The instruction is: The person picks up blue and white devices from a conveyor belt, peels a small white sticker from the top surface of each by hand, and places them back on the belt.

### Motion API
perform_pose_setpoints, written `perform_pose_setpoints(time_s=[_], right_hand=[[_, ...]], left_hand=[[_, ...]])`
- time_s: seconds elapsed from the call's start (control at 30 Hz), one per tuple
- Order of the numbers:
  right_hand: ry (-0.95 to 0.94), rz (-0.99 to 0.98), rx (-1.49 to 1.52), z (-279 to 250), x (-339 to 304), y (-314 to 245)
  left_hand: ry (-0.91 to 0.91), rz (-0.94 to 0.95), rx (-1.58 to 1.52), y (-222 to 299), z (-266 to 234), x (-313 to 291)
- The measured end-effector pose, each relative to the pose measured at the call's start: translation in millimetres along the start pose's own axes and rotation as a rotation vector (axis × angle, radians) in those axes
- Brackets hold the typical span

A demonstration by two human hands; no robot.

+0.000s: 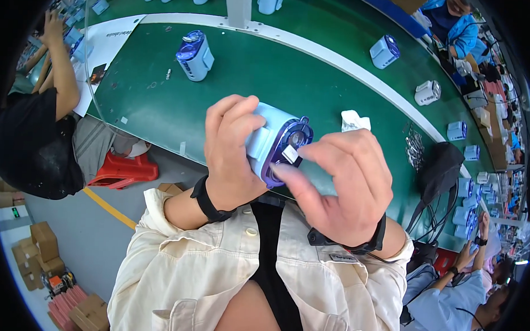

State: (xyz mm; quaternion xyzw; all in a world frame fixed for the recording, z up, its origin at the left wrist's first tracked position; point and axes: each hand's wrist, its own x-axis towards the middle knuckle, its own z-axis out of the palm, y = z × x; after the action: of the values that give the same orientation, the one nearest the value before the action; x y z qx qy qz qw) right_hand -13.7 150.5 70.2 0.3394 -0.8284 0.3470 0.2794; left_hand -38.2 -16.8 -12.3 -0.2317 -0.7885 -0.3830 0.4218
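Note:
My left hand is wrapped around the side of a light-blue plastic device, tilted in front of my chest. Its dark-blue glossy end, with a round opening and a small loop at the corner, is turned toward my right hand. The thumb and index finger of that hand come together in a pinch against this end, with a small white rectangular piece between their tips. My other right fingers are curled and touch nothing visible. A similar blue device stands upright on the green table beyond my left hand.
Crumpled white paper, a pile of small metal parts and a black bag lie right of my hands. Behind a white rail stand several more devices. A co-worker sits at left near a red stool.

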Motion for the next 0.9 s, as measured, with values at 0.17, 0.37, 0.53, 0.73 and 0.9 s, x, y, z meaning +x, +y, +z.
perform_pose_setpoints(time_s=[0.17,0.37,0.53,0.73,0.9], right_hand=[[-0.008,0.239,0.249,-6.1,-3.9,3.8],[0.050,0.361,0.468,-6.3,-10.5,9.2],[0.075,0.225,0.316,-7.8,-11.3,8.8],[-0.004,0.283,0.249,-14.4,-9.8,-3.7],[0.100,0.290,0.245,-4.1,-9.9,-2.2]], left_hand=[[-0.042,-0.004,-0.104,7.9,-0.5,-2.1],[-0.204,-0.115,-0.238,17.9,-3.3,-0.4],[-0.179,-0.178,-0.277,20.7,-2.5,-1.6],[0.069,0.049,-0.021,7.5,2.7,3.2],[0.169,0.166,0.015,3.2,4.3,4.0]])
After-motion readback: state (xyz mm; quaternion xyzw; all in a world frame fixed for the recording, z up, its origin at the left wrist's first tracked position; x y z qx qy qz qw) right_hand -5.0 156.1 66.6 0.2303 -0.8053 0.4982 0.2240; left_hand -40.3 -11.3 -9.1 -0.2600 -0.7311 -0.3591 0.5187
